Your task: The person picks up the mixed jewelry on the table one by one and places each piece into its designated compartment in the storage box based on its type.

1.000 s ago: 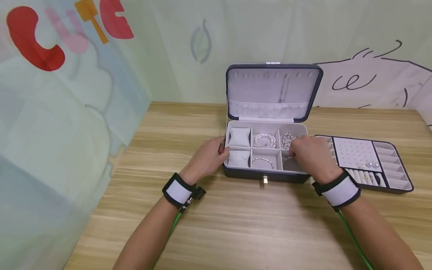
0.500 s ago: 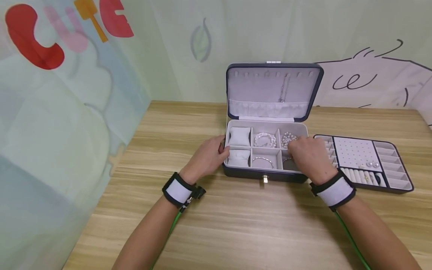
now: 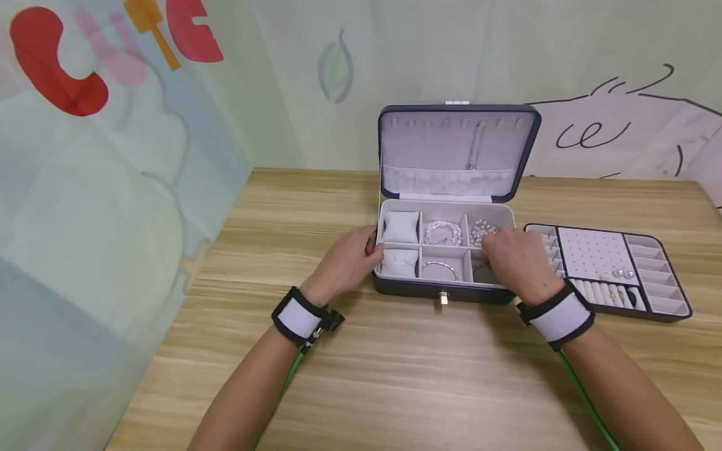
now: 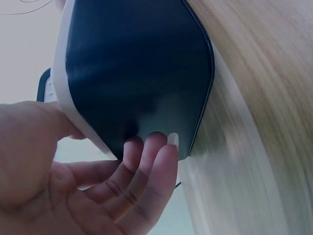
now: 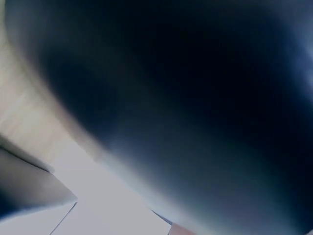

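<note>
An open dark navy jewelry box (image 3: 408,288) with a pale lining stands on the table. My left hand (image 3: 346,260) grips its left side, thumb at the rim and fingers against the outer wall (image 4: 142,73). My right hand (image 3: 521,260) reaches over the front right compartment, fingers curled down and their tips hidden; I cannot tell whether they hold the bangle (image 3: 476,268) partly showing there. Behind that lies a pearl bracelet (image 3: 478,230). Another pearl bracelet (image 3: 427,233) and a silver bangle (image 3: 440,264) fill the middle compartments. The right wrist view is mostly blurred dark box wall.
Two white cushions, a back one (image 3: 400,227) and a front one (image 3: 399,264), sit in the left compartments. A necklace (image 3: 472,147) hangs inside the raised lid (image 3: 429,144). Right of the box lies a divided tray (image 3: 598,250) with pearl earrings (image 3: 623,274) and rings (image 3: 615,294).
My right hand has shifted slightly left over the front right compartment, then stayed there. The left hand and the box have not moved.
</note>
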`<action>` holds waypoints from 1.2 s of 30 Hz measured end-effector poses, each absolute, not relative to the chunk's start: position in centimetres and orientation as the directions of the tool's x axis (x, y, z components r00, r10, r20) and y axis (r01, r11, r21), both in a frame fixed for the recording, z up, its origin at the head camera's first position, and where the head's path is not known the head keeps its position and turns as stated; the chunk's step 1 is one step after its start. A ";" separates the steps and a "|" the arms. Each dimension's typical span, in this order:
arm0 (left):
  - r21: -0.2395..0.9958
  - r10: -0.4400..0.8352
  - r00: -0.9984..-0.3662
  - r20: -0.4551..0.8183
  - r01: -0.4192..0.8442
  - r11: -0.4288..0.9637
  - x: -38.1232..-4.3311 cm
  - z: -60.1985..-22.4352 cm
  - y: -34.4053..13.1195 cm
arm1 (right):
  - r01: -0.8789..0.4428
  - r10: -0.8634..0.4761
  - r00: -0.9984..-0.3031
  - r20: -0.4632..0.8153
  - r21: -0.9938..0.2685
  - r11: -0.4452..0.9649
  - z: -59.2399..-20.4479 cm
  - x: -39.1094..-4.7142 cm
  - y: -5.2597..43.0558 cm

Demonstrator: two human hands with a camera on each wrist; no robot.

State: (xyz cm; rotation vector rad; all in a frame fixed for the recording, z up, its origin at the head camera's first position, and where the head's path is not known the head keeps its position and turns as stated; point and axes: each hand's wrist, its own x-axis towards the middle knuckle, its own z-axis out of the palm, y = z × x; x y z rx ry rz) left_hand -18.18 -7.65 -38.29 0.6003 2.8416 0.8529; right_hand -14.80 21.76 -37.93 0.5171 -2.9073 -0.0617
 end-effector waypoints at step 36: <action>0.346 0.393 -0.873 0.289 0.478 0.807 -16.3 -36.8 1.0 | -0.137 -0.142 -0.990 0.008 -0.316 0.939 -32.2 -14.2 29.1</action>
